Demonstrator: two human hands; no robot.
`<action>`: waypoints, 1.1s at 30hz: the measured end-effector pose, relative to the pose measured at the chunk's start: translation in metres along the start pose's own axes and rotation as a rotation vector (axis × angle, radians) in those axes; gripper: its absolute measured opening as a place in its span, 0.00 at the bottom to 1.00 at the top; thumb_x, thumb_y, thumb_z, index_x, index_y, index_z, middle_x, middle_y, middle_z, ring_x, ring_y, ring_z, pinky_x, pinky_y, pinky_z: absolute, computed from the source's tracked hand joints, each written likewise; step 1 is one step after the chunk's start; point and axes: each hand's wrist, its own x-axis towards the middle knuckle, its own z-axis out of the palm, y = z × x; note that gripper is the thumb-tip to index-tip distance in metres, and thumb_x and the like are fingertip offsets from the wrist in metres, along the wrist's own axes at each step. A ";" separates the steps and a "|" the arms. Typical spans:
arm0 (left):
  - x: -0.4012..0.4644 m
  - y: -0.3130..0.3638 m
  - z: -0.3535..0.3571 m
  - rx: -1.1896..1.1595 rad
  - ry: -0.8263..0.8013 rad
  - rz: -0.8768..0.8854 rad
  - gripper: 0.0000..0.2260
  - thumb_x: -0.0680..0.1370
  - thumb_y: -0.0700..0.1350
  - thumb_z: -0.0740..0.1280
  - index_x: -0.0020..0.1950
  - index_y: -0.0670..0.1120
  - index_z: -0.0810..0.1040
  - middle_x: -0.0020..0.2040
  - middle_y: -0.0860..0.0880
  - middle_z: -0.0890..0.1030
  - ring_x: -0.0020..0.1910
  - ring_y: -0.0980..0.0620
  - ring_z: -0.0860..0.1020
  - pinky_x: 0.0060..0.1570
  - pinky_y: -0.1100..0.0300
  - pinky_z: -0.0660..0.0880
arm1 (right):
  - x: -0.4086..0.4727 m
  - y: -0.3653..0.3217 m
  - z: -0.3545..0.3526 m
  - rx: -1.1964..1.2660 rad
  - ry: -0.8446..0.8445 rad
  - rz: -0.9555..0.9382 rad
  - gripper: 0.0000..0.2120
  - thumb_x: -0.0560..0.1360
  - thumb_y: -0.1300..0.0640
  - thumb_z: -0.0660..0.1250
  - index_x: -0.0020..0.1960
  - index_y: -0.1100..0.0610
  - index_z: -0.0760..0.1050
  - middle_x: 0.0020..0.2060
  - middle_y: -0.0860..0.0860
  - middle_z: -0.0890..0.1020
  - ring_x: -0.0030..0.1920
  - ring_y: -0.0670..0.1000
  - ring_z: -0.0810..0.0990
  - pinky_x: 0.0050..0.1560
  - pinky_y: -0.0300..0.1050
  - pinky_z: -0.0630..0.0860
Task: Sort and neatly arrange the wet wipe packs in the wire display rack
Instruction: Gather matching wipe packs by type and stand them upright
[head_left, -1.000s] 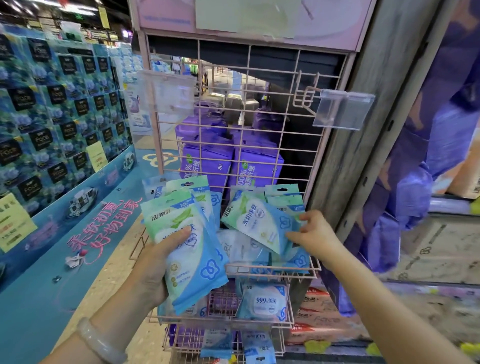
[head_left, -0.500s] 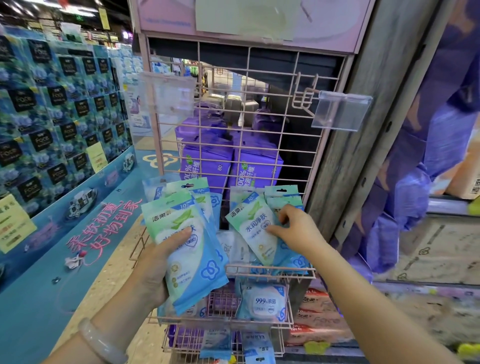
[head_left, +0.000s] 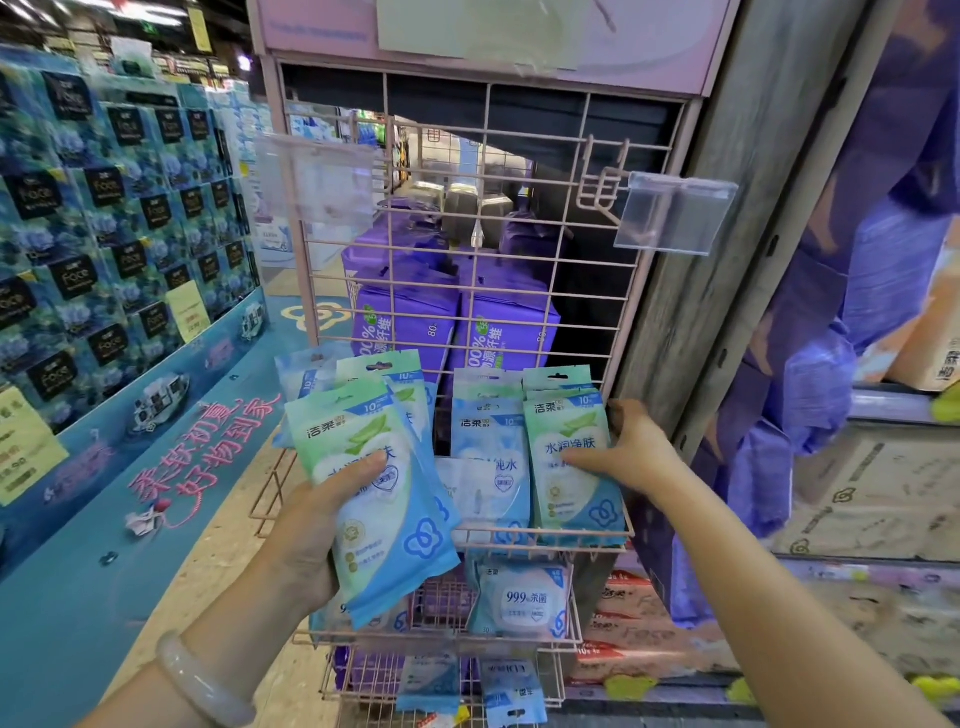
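Sorting looked half done. Her left hand (head_left: 311, 525) gripped a stack of green packs (head_left: 379, 499) before the rack (head_left: 519, 538); her right hand (head_left: 631, 454) pinched one green pack (head_left: 571, 467) standing upright in the top basket. Lower baskets seemed still untidy.

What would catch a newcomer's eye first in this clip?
Front and centre, the left hand grips a stack of green-and-blue wet wipe packs in front of the pink wire rack. To its right, the right hand holds a matching green pack standing upright in the upper basket. Behind the grid sit purple packs, and a blue tissue display fills the left side.
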 end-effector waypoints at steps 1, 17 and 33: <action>0.000 0.000 0.000 0.003 0.000 -0.001 0.13 0.63 0.45 0.70 0.47 0.46 0.82 0.39 0.46 0.86 0.33 0.47 0.84 0.29 0.56 0.79 | 0.001 -0.005 0.004 0.061 -0.043 0.010 0.41 0.58 0.54 0.80 0.64 0.58 0.63 0.51 0.51 0.79 0.48 0.51 0.79 0.44 0.45 0.77; 0.002 -0.002 -0.004 0.009 0.016 -0.011 0.12 0.63 0.45 0.71 0.45 0.46 0.82 0.39 0.44 0.86 0.34 0.45 0.84 0.31 0.53 0.80 | -0.019 -0.001 0.013 -0.177 0.019 -0.116 0.31 0.61 0.58 0.79 0.55 0.60 0.64 0.53 0.56 0.79 0.54 0.57 0.78 0.46 0.44 0.72; -0.012 0.002 -0.015 0.002 0.071 -0.002 0.17 0.63 0.45 0.71 0.51 0.44 0.81 0.40 0.44 0.86 0.34 0.46 0.84 0.30 0.55 0.80 | -0.016 -0.070 0.042 -0.728 -0.085 -0.624 0.27 0.72 0.44 0.66 0.68 0.52 0.67 0.66 0.52 0.72 0.69 0.55 0.63 0.70 0.53 0.56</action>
